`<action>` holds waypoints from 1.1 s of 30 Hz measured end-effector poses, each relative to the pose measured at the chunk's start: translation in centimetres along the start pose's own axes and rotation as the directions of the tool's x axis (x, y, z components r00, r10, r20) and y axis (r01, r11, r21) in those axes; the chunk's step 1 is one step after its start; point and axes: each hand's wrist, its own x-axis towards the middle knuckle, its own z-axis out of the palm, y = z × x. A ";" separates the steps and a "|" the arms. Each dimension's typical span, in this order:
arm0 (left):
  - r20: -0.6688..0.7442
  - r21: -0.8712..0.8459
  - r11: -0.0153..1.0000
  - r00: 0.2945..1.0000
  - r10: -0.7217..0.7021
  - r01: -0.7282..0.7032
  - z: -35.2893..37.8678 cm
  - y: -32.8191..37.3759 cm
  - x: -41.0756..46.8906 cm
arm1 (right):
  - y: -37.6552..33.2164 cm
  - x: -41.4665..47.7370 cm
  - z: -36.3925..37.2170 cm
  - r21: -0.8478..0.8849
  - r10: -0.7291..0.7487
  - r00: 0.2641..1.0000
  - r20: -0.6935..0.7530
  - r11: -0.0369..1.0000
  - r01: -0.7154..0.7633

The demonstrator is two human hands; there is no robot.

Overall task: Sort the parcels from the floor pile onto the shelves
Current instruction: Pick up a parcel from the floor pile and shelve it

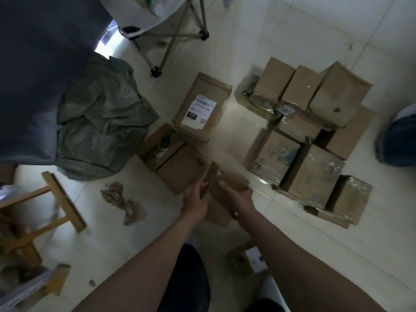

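Observation:
Both my hands grip one small brown cardboard parcel (227, 183) low over the tiled floor. My left hand (195, 202) holds its left side and my right hand (239, 199) holds its right side. Just behind it lie a plain brown box (180, 170), a box with green print (157, 146) and a box with a white shipping label (201, 109). To the right stands a tight cluster of several brown parcels (313, 131), some wrapped in clear tape. Another small labelled parcel (249, 261) lies near my legs.
A grey-green woven sack (99, 129) lies crumpled at left. A folding chair's legs (171, 39) stand at the top. A wooden stool (45, 210) and crumpled brown paper (121, 199) are at lower left. Another person's shoe (398, 138) shows at the right edge.

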 end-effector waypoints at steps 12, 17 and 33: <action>0.100 0.040 0.878 0.877 0.471 -0.476 -10.4 25.7 -29.8 | -21.4 -29.2 -6.5 -0.209 -0.448 0.894 -0.021 0.876 0.435; -0.069 0.080 0.782 0.779 0.623 -0.618 -15.3 35.0 -42.0 | -32.3 -44.0 -8.6 -0.168 -0.616 0.788 -0.003 0.777 0.607; -0.021 -0.533 0.582 0.697 0.716 -0.614 -31.0 53.5 -78.2 | -46.7 -83.0 -17.2 0.316 -0.764 0.425 0.485 0.606 0.730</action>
